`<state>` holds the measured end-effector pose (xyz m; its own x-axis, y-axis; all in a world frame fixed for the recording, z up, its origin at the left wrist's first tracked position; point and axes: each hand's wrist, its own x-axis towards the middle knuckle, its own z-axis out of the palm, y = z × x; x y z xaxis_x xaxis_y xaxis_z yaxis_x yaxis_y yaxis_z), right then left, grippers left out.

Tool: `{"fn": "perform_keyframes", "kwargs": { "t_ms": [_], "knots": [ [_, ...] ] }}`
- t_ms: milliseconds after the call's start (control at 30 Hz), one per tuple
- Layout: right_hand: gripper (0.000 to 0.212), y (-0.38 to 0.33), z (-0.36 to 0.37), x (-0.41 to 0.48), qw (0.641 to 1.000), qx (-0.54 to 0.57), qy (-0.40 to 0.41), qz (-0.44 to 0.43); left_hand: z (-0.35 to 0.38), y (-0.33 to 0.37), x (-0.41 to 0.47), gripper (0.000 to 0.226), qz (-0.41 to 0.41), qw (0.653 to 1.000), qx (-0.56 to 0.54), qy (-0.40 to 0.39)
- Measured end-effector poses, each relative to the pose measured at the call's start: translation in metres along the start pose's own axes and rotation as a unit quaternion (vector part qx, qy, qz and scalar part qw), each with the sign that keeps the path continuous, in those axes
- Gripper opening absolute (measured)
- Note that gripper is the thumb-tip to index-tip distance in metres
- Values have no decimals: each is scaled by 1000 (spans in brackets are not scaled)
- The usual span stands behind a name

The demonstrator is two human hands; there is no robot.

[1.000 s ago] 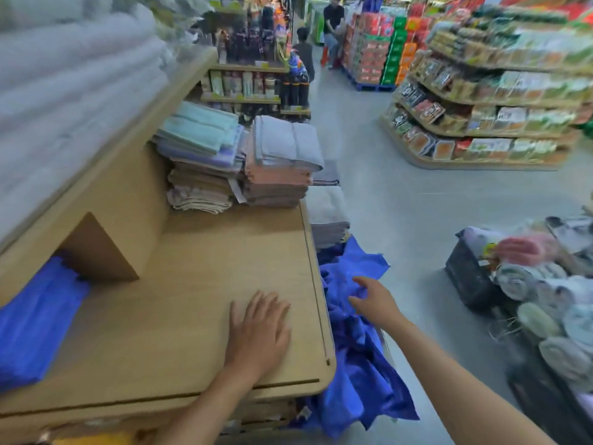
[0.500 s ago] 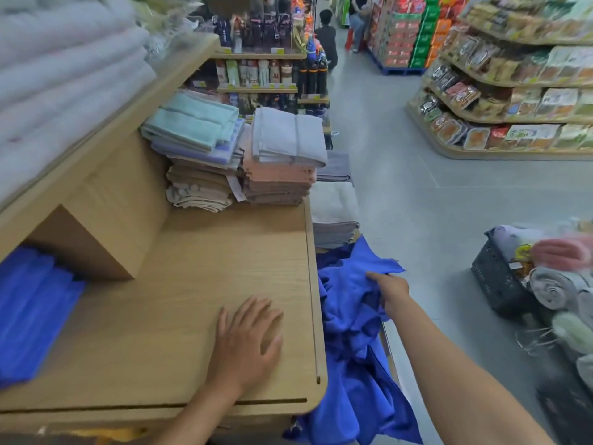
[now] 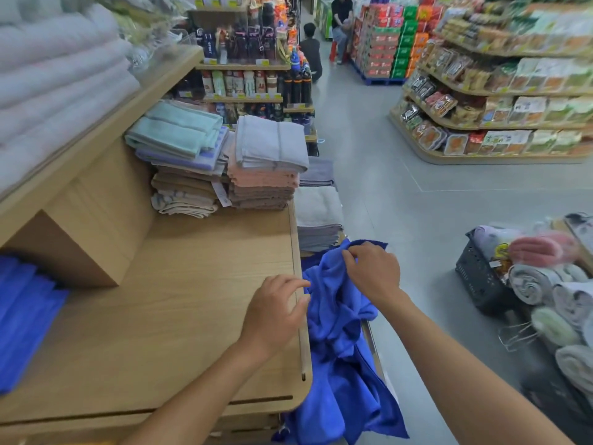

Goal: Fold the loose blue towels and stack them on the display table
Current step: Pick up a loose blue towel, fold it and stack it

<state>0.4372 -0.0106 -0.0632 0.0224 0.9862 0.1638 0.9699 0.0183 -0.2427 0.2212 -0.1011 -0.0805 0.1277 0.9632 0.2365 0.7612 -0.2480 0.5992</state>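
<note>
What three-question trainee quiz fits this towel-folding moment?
1. True or false: the right hand pinches the loose blue towels.
2. The loose blue towels lie: A flat on the display table; B heaped beside its right edge; C draped over the person's forearm.
3. Which hand is over the table's edge?
Key: 1 true; 2 B; 3 the left hand.

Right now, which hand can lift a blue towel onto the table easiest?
The right hand: its fingers pinch the loose blue towels. The left hand hovers at the display table edge, holding nothing.
</note>
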Motion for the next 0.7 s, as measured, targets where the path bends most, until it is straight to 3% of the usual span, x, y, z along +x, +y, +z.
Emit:
{"fn": "perform_keyframes", "kwargs": {
  "t_ms": [100, 167, 200, 267, 333, 433, 500, 600, 633, 700],
  "knots": [
    [47, -11, -19, -4, 985, 172, -12, 5, 8, 21, 24, 50, -7, 998, 18, -60],
    [44, -18, -34, -4, 946, 321, -36, 12, 11, 31, 36, 66, -57, 992, 32, -108],
    [41, -24, -43, -6, 922, 385, -47, 15, 12, 34, 39, 62, -76, 990, 33, -111],
    [36, -35, -58, -10, 872, 486, -54, 11, 12, 35, 45, 32, -89, 992, 17, -86],
    [32, -40, -71, -12, 843, 537, -43, 0, 10, 33, 51, 13, -106, 992, -43, -61],
    [21, -38, -78, -16, 810, 584, -55, -27, -8, 30, 64, 24, -165, 967, -193, -21],
    [26, -31, -72, -22, 828, 550, -102, -43, -27, 30, 75, 26, -203, 934, -292, 9],
    [82, -21, -45, -39, 916, 369, -152, -33, -58, 32, 83, 35, -187, 906, -377, 48],
    [96, -20, -37, -44, 928, 333, -164, -24, -70, 34, 84, 41, -181, 895, -405, 56],
    [101, -19, -27, -49, 922, 319, -220, 3, -97, 35, 83, 47, -184, 872, -451, 55]
  ]
}}
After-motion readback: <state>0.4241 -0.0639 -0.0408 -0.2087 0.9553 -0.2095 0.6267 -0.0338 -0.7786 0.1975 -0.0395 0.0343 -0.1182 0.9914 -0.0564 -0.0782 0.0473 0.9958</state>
